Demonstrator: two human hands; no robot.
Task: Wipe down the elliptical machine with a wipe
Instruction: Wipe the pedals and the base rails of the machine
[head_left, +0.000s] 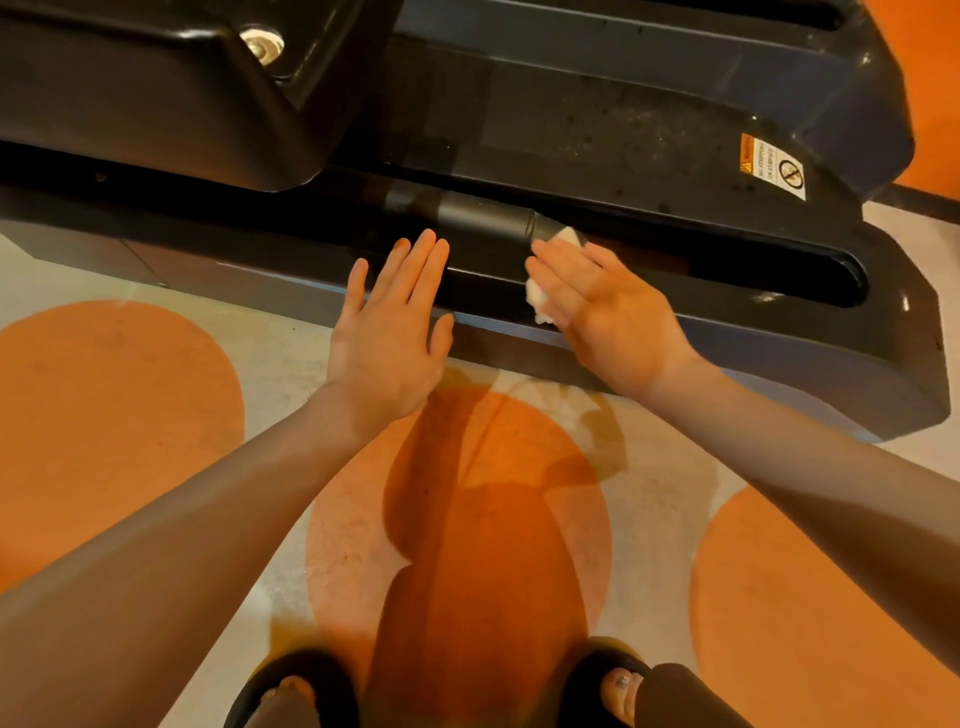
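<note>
Wiping is underway on the low base of the elliptical machine (779, 332). Right hand (613, 306) is pressing the white wipe (540, 299) flat against the dark roller tube (483, 215) and the rail just below it, fingers nearly straight, wipe showing above and below the palm. Left hand (389, 332) is hovering wide, fingers spread, holding nothing, just beside the rail; can't tell if the fingertips are touching it.

Next move, my read: sliding the wipe along the tube and rail, then the speckled top cover near the warning sticker (773, 167), which looks dusty.

Hard to make out: most of the wipe is under the palm, the machine is cropped top and right, and the slot behind the tube is in deep shadow.
</note>
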